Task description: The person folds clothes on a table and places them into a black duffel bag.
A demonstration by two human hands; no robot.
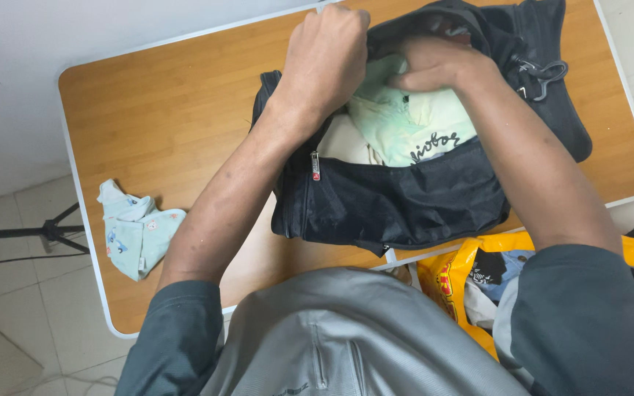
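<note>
Both hands worked at the mouth of a black duffel bag (405, 198) on the wooden table (163, 110). Left hand (328, 55) was fisted, gripping the bag's open edge; right hand (438, 64) pressed flat on a pale green garment (405, 125) inside. A small printed cloth (137, 231) lay well apart, and a yellow bag (456, 275) sat beside the table.

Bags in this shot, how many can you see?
2: a black duffel bag open on the table, both hands inside it, and a yellow bag below the table's near edge. Others may be hidden.
</note>
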